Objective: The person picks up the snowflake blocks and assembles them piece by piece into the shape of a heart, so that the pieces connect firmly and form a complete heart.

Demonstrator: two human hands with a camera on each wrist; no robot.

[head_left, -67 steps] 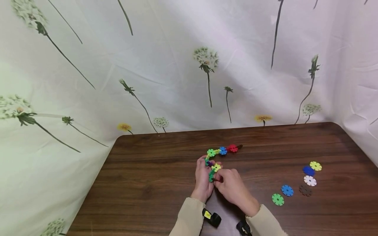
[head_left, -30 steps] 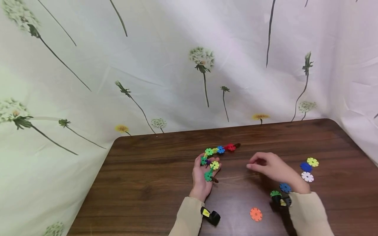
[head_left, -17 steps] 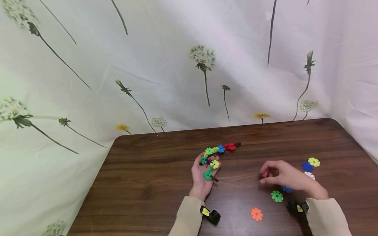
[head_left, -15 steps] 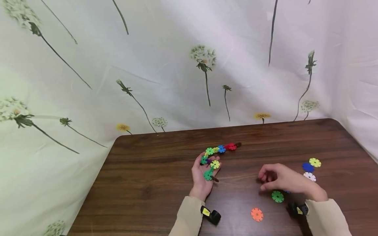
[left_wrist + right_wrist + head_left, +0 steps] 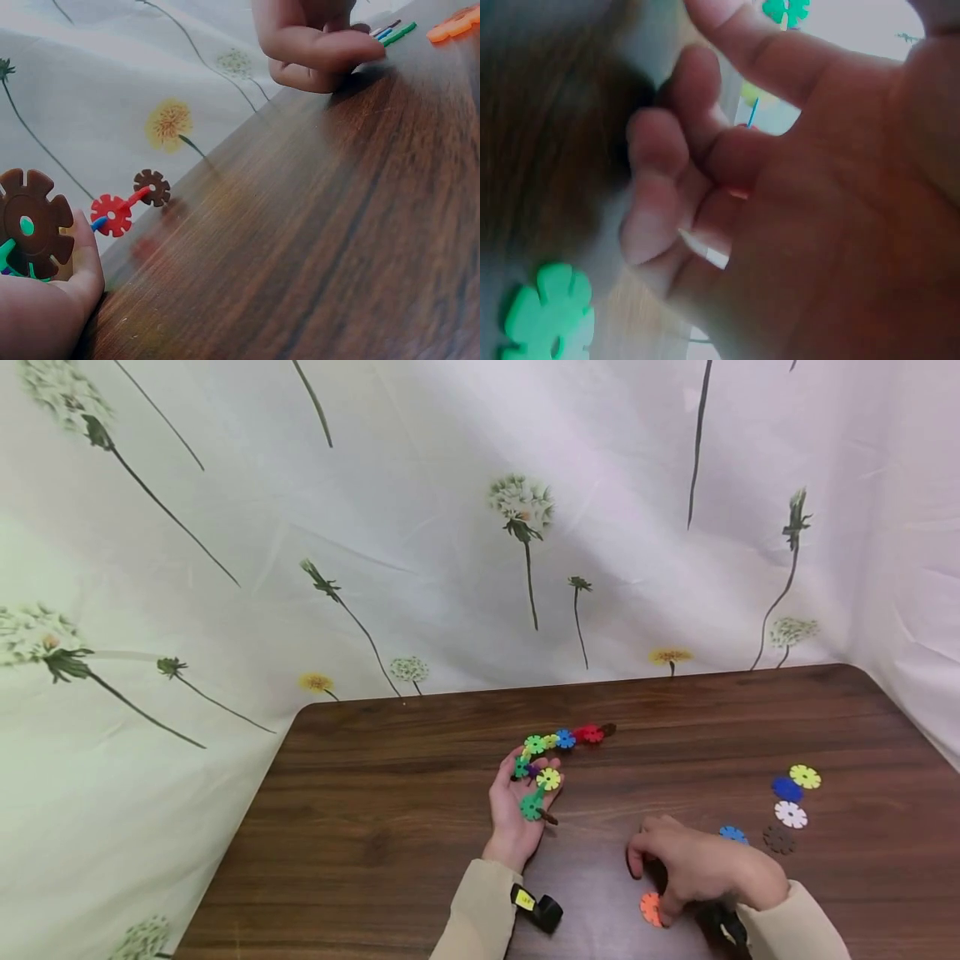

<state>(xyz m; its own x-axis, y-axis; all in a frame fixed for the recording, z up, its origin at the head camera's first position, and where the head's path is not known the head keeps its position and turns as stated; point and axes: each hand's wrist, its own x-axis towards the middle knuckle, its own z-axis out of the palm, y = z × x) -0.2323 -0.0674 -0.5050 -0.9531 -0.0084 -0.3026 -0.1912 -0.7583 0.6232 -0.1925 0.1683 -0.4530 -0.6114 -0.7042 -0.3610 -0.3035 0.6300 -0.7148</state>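
Observation:
My left hand [image 5: 512, 831] lies palm up, with a chain of interlocking notched plastic discs [image 5: 548, 779] resting across its palm and fingers. A brown disc [image 5: 49, 236] forms the near end in the left wrist view; the far end runs past the fingertips through blue and red to another brown disc [image 5: 152, 187]. At the table's front, my right hand [image 5: 697, 864] reaches down with loosely bent fingers, its thumb overlapping an orange disc [image 5: 649, 907]. Nothing shows between its fingers in the right wrist view, where a green disc [image 5: 551, 311] lies beside them.
Loose discs lie on the wooden table [image 5: 375, 777] to the right: yellow [image 5: 805, 777], dark blue [image 5: 787, 789], white [image 5: 791, 814], brown [image 5: 779, 839] and light blue [image 5: 732, 834]. A dandelion-print cloth [image 5: 420, 527] hangs behind the table.
My right hand has left the chain, moved out over the loose discs, then come back down to the orange disc, covering the green one. The left hand stays under the chain.

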